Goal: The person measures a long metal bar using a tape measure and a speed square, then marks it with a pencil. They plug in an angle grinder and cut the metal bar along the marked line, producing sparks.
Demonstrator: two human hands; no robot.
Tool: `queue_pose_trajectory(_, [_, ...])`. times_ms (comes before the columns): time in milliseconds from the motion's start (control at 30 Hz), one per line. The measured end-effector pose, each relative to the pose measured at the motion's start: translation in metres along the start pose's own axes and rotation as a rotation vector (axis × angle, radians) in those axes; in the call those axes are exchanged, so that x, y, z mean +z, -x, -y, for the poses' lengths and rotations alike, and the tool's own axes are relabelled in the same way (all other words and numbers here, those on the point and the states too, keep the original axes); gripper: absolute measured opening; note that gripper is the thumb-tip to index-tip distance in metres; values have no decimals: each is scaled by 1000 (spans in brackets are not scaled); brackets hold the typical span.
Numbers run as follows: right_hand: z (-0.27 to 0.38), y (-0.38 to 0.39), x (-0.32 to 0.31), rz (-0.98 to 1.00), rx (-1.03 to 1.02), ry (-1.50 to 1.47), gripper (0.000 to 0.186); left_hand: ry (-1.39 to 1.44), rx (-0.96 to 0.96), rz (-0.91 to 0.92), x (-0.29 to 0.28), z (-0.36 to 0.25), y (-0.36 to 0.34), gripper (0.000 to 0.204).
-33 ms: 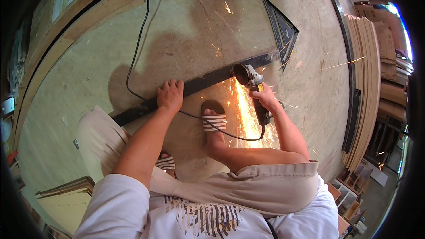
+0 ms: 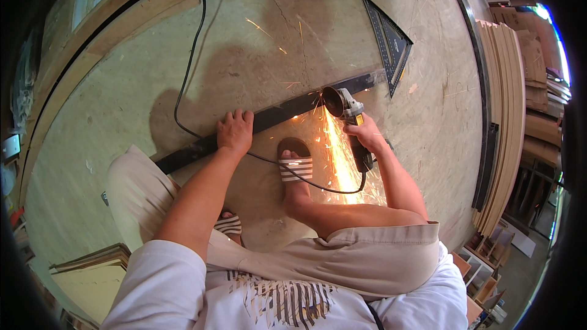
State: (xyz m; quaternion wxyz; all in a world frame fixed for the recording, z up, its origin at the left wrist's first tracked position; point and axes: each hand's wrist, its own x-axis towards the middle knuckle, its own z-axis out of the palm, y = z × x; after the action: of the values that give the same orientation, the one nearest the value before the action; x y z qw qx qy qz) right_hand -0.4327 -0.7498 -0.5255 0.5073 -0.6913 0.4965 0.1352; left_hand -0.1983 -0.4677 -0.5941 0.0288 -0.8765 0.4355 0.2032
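A long black metal bar [image 2: 286, 110] lies slantwise on the floor, rising from lower left to upper right. My left hand [image 2: 235, 131] rests on it with the fingers curled over, gripping it. In my right hand [image 2: 365, 134] is an angle grinder [image 2: 357, 142], held by its body. The grinder's disc [image 2: 334, 102] meets the bar nearer its right end, and the exact contact edge is partly hidden by glare. A bright stream of sparks [image 2: 342, 174] pours from there toward my right leg. The grinder's black cord [image 2: 281, 165] runs leftward across my sandalled foot and under my left wrist.
A black triangular square [image 2: 391, 46] lies past the bar's right end. Along the right stand a long dark metal strip [image 2: 471, 24] and stacked boards [image 2: 504, 116]. My sandalled foot [image 2: 295, 162] is close beside the sparks. Wooden framing [image 2: 122, 30] borders the far left.
Stray sparks fly in different places, and the spark stream has shifted its shape slightly. Both hands, the grinder and the bar look unmoved.
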Motion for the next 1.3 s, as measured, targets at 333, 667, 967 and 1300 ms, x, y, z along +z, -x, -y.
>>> queue_pose_trajectory(333, [-7,-6,-3,9,-51,9,47,-3,3,11,3,1,-2,45])
queue_pose_trajectory(667, [-9,-6,-2,30,-52,-47,43,0,1,20,0,-1,-1,34])
queue_pose_trajectory(967, [0,-8,0,-7,-60,57,43,10,-4,21,-4,0,0,18])
queue_pose_trajectory(1300, [15,-2,2,1,-23,22,48,27,-1,-8,2,2,0,32])
